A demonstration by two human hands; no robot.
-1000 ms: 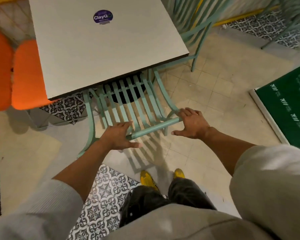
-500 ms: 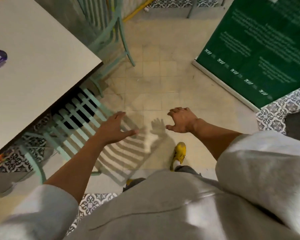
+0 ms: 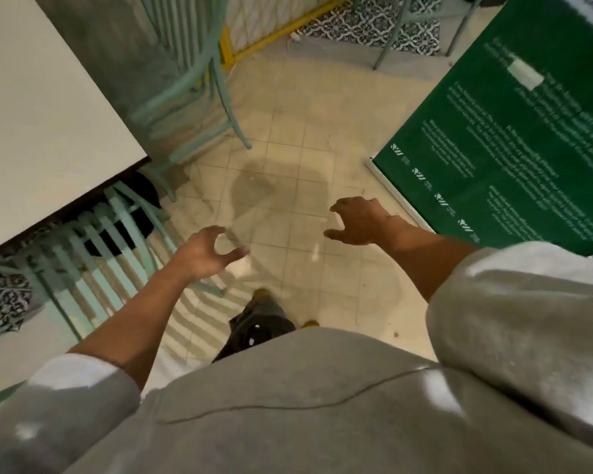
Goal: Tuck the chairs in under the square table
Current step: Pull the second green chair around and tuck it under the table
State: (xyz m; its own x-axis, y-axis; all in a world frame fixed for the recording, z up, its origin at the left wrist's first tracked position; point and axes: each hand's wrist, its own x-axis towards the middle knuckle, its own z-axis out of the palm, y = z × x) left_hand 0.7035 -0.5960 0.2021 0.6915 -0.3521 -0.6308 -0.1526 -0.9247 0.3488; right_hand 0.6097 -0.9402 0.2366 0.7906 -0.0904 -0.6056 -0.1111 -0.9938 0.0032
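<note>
The square white table [image 3: 42, 124] fills the upper left. A mint-green slatted chair [image 3: 96, 254] stands at its near edge, its seat under the tabletop and its slatted back sticking out toward me. A second mint-green chair [image 3: 192, 83] stands at the table's far-right side. My left hand [image 3: 206, 251] hovers just right of the near chair's back, fingers spread, holding nothing. Over bare floor tiles further right, my right hand [image 3: 360, 220] is open and empty too.
A large green printed banner [image 3: 514, 148] lies on the floor at the right. Thin chair or table legs [image 3: 391, 39] stand at the top near a yellow strip [image 3: 274, 32]. My dark trouser leg and yellow shoe [image 3: 261, 313] are below the hands.
Both hands have let go of the near chair's top rail and lifted away to the right. The view has swung right, so table and chair now sit at the left.
</note>
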